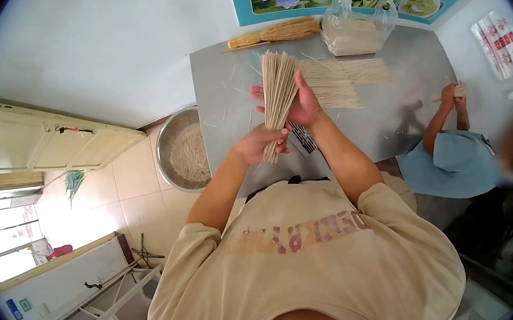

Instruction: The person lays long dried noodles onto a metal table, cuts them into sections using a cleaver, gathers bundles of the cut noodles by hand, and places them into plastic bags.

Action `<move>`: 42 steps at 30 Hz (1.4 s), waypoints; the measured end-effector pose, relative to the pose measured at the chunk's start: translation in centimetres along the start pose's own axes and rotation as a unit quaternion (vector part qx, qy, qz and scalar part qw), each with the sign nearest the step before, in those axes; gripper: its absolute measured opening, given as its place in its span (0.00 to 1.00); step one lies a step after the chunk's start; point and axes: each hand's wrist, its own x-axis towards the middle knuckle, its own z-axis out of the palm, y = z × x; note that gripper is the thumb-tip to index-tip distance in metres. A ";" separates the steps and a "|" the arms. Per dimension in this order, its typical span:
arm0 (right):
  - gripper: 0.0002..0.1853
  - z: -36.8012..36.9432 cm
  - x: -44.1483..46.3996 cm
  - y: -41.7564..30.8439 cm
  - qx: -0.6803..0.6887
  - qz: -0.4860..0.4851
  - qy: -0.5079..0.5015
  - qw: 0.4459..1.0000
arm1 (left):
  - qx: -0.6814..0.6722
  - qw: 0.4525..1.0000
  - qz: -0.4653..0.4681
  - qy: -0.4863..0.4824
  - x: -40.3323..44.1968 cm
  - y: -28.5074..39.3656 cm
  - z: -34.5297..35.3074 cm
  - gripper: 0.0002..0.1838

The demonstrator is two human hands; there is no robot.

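Observation:
A thick bundle of dried noodles (pixel 277 82) is held between my two hands above the metal table (pixel 222 81), slightly tilted, its far ends fanning out. My left hand (pixel 261 142) is closed round the near end, thumb across the front. My right hand (pixel 304 102) cradles the bundle from behind and the right side; its fingertips show past the left edge and its thumb points up. Loose noodles (pixel 330 85) lie in a flat layer just beyond my right hand. Under my hands is a black-and-white striped item (pixel 302 139), partly covered.
A straw brush (pixel 289 30) and a plastic bag of noodles (pixel 356 35) lie along the table's back edge. A metal basin (pixel 164 151) with noodle pieces stands left of the table. At the right, another person in a blue top (pixel 453 163) holds a small noodle bundle (pixel 459 91).

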 end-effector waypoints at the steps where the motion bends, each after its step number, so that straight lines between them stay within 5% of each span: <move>1: 0.57 -0.7 0.0 0.5 -0.003 0.023 0.022 0.999 | 0.043 0.998 -0.025 0.047 0.0 -0.2 -0.2 0.19; 15: 0.51 1.9 -0.9 1.8 0.014 0.040 -0.005 0.999 | -0.104 0.993 -0.023 0.044 -2.1 -0.4 4.8 0.31; 18: 0.51 2.3 -1.5 1.9 0.021 0.015 0.002 1.000 | -0.081 0.995 -0.033 -0.040 -1.3 -1.2 1.3 0.31; 20: 0.48 1.8 -1.7 2.0 -0.013 0.010 0.048 0.999 | 0.146 0.981 -0.059 0.117 -0.5 -2.0 -0.5 0.31; 21: 0.48 1.4 -1.9 2.1 -0.016 0.011 0.051 0.999 | 0.143 0.981 -0.058 0.114 -0.3 -2.2 -0.6 0.31; 24: 0.38 -0.8 -2.1 2.4 0.005 -0.009 0.124 0.992 | 0.179 0.966 -0.085 0.168 -0.1 -2.4 -0.2 0.29; 26: 0.24 -2.7 -1.8 2.1 -0.009 -0.041 0.113 0.993 | 0.092 0.985 -0.073 0.125 -0.6 -2.2 0.2 0.36; 30: 0.14 -2.2 -2.4 0.6 -0.003 -0.121 0.191 0.974 | -0.111 0.975 -0.029 0.188 -1.9 -2.4 0.3 0.48; 33: 0.14 -1.3 -2.6 0.8 0.007 -0.154 0.192 0.969 | -0.260 0.920 0.087 0.281 -1.9 -3.9 -0.5 0.41; 36: 0.17 -1.1 -2.4 2.7 0.016 -0.147 0.188 0.971 | -0.235 0.910 0.136 0.313 -1.1 -3.0 2.2 0.31; 42: 0.20 2.7 -2.7 3.1 0.047 -0.150 0.175 0.972 | -0.176 0.927 0.115 0.311 -1.3 -3.3 -0.5 0.20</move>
